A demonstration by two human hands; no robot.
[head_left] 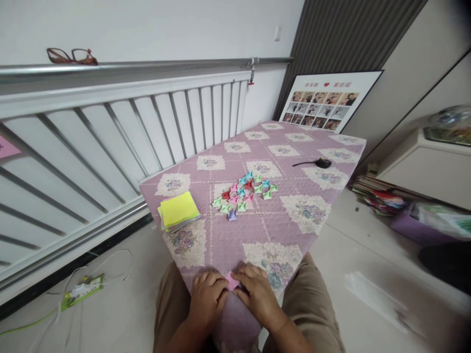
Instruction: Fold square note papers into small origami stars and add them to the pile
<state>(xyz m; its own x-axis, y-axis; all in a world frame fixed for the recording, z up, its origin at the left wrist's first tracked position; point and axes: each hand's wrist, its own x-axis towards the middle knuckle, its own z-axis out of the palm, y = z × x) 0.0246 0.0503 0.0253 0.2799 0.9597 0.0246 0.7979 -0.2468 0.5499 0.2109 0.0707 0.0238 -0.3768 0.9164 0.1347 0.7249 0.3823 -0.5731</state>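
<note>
**Pink paper, both your hands on it**

So your left hand had its fingertips pinched on one side of the paper and your right hand pinched the other, right at the near end of the flowery tablecloth. Past that, a paper stack, yellow on top, sat off left, with a bunch of little folded papers right of it. Farther back lay some black thing, then a photo board.

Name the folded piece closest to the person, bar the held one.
The purple piece: frontmost of those laid out and the only purple one; the other pieces are green, pink, red or blue.
</note>
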